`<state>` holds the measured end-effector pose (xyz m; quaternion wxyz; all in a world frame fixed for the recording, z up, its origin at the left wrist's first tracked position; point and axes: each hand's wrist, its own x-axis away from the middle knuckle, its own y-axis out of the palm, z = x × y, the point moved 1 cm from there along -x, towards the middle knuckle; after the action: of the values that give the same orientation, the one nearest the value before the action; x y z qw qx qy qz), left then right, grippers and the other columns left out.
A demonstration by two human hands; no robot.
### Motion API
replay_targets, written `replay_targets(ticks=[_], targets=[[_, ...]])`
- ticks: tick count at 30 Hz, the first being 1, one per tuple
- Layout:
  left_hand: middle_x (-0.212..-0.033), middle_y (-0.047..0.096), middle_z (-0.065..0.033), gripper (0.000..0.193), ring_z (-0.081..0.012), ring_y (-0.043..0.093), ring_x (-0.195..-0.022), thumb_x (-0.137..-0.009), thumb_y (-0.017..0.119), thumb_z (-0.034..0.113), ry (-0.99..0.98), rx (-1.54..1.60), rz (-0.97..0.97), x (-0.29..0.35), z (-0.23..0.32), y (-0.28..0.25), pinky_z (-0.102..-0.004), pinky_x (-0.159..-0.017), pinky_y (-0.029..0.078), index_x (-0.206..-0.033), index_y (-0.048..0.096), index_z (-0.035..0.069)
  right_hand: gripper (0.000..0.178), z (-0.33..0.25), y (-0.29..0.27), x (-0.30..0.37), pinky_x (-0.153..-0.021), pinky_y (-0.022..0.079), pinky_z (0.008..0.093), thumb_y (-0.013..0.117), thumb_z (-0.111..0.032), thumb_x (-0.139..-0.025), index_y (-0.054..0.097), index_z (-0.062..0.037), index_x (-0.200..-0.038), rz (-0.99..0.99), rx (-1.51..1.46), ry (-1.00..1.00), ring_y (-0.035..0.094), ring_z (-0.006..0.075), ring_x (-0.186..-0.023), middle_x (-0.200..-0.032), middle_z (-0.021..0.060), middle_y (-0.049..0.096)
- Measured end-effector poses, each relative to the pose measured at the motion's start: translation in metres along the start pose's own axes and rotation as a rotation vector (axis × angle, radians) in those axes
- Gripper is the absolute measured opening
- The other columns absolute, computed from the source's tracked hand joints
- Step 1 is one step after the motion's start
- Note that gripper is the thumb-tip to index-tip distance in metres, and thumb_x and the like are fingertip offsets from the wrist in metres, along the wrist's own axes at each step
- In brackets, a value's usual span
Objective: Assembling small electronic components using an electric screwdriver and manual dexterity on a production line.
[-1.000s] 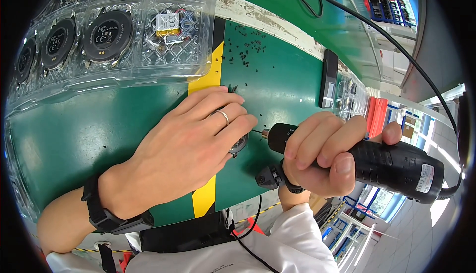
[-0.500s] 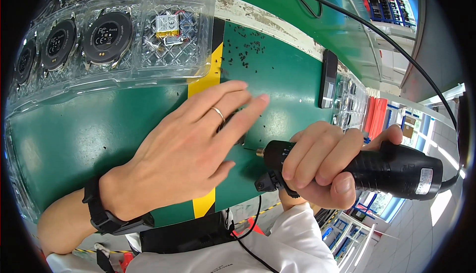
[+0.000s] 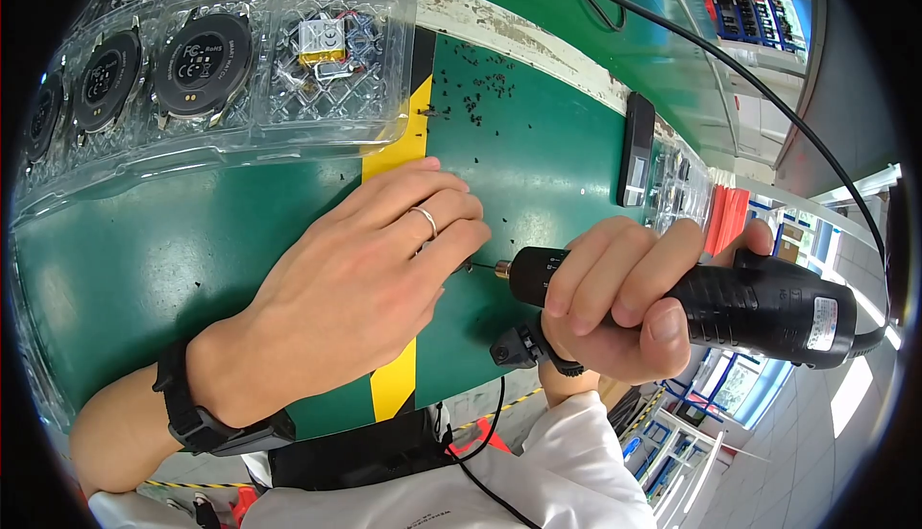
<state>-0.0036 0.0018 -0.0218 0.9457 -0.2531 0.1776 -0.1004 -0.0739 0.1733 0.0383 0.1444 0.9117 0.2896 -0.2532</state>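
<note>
My right hand (image 3: 619,303) is wrapped round a black electric screwdriver (image 3: 768,313), held level above the green work surface (image 3: 547,174). Its thin bit (image 3: 485,266) points left, and the tip meets something dark at the fingertips of my left hand (image 3: 351,270). Those fingers are bent and drawn together over this dark thing; the hand hides nearly all of it, so its kind does not show. Tiny black screws (image 3: 473,97) lie scattered beyond my left hand.
A clear plastic tray (image 3: 317,140) at the far left holds several round black smartwatch bodies (image 3: 202,66) and a small silver battery (image 3: 322,39) with wires. A flat black device (image 3: 636,150) lies at the right edge. The screwdriver's black cable (image 3: 768,97) arcs overhead.
My left fingers, spread before, have curled in and closed over the dark thing. The screwdriver has shifted slightly up, its bit now level with my left fingertips.
</note>
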Motion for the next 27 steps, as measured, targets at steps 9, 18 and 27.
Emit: replay_targets(ticks=[9, 18, 27], targets=[[-0.124, 0.062, -0.0072, 0.043, -0.0299, 0.056, -0.125, -0.068, 0.077, 0.000, 0.012, 0.002, 0.016, 0.0006, -0.0013, 0.0023, -0.0461, -0.115, 0.045, -0.108, 0.064, 0.005, 0.065, -0.0018, 0.0009, 0.0003, -0.039, 0.050, 0.0304, 0.056, -0.006, -0.095, 0.028, -0.0048, -0.153, -0.005, 0.021, 0.007, 0.049, 0.0167, -0.047, -0.074, 0.0067, 0.049], [-0.123, 0.061, -0.0073, 0.040, -0.0305, 0.057, -0.125, -0.068, 0.077, -0.001, 0.019, -0.017, 0.008, -0.0003, -0.0008, 0.0003, -0.0464, -0.115, 0.046, -0.106, 0.064, 0.005, 0.056, -0.0040, -0.0034, -0.0078, -0.037, 0.050, 0.0298, 0.058, -0.004, -0.094, 0.031, -0.0073, -0.144, -0.304, 0.043, -0.029, 0.049, 0.0162, -0.043, -0.073, 0.0077, 0.051], [-0.122, 0.060, -0.0077, 0.040, -0.0308, 0.057, -0.124, -0.068, 0.077, -0.001, 0.021, -0.003, 0.014, 0.0004, -0.0007, 0.0007, -0.0468, -0.115, 0.046, -0.105, 0.064, 0.005, 0.058, -0.0037, -0.0065, -0.0079, -0.036, 0.050, 0.0282, 0.058, -0.003, -0.093, 0.031, -0.0071, -0.144, -0.288, -0.043, -0.061, 0.049, 0.0154, -0.040, -0.073, 0.0075, 0.052]])
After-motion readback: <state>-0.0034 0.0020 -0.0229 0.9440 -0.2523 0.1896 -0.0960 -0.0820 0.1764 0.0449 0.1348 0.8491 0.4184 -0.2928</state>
